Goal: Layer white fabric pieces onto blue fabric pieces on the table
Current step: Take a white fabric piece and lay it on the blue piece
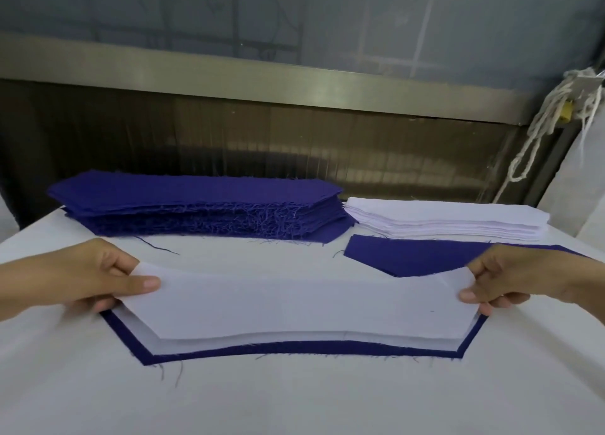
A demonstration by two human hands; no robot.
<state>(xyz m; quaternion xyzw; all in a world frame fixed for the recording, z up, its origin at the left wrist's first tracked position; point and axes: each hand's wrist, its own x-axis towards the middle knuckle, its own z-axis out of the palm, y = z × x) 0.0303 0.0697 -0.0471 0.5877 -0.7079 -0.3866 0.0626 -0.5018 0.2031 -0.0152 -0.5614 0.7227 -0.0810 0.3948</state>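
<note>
**White piece held over a layered set, both ends pinched**

From beside the table (294, 402), both hands are seen closed on one white fabric piece (301, 307).

- Left hand (95, 277): the grip is a pinch on the left end of the piece. The thumb lies flat on top and the fingers curl beneath.
- Right hand (510, 280): the grip is the same pinch on the right end, thumb on top, fingertips showing below the edge.

The held piece spans the space between the hands. It sits over a second white layer (140, 333), whose edge shows just outside it along the near side. Both lie on a blue fabric piece (294, 347), which shows as a border round the near and side edges.

Farther back on the table:

- a blue stack (196, 189) with frayed edges, at left;
- a white stack (442, 218), just beside it at right;
- a single blue piece (409, 254) lying flat in front of the white stack, its near edge hidden by the held piece.
</note>
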